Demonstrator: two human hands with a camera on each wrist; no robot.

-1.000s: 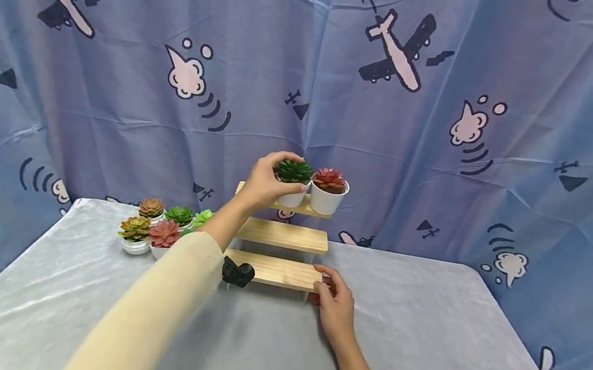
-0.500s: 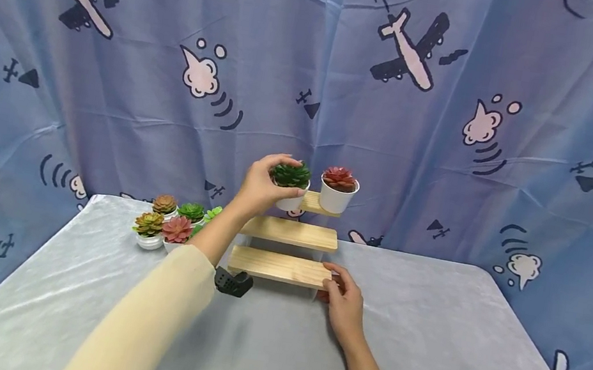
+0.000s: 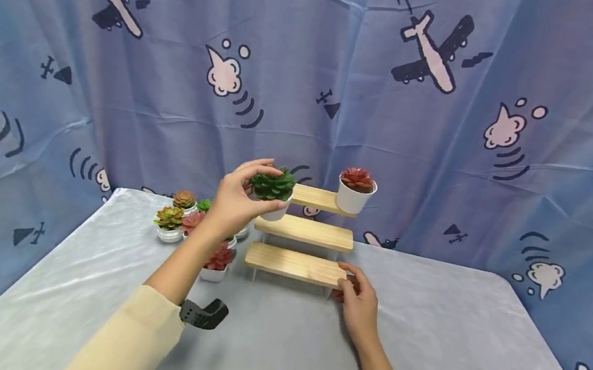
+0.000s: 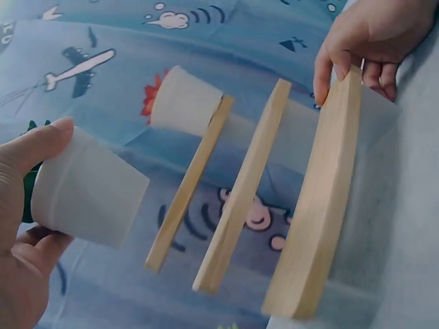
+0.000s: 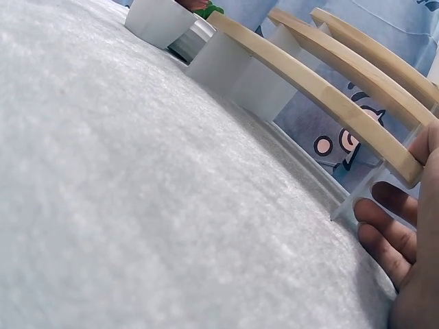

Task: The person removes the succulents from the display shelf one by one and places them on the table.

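Observation:
My left hand (image 3: pixel 232 201) grips a potted green succulent (image 3: pixel 273 185) by its white pot, with thumb and fingers on either side. In the left wrist view that pot (image 4: pixel 92 188) is held in the air, apart from the three-tier wooden stand (image 3: pixel 303 230). A red succulent in a white pot (image 3: pixel 353 197) sits at the right end of the top tier. My right hand (image 3: pixel 361 302) pinches the right end of the lowest board (image 3: pixel 292 263). From the right wrist, its other fingers (image 5: pixel 387 233) show curled below the board, beside the clear side panel.
Several small potted succulents (image 3: pixel 168 233) cluster on the table left of the stand, partly hidden by the left forearm. A red one in a white pot (image 3: pixel 212 274) is nearest the front. A grey cloth (image 3: pixel 458 340) covers the table; a blue patterned curtain (image 3: pixel 312 84) hangs behind.
My left hand has drawn the green succulent leftward off the top tier, away from the red one. My right hand stays at the lowest board. The head view has turned left.

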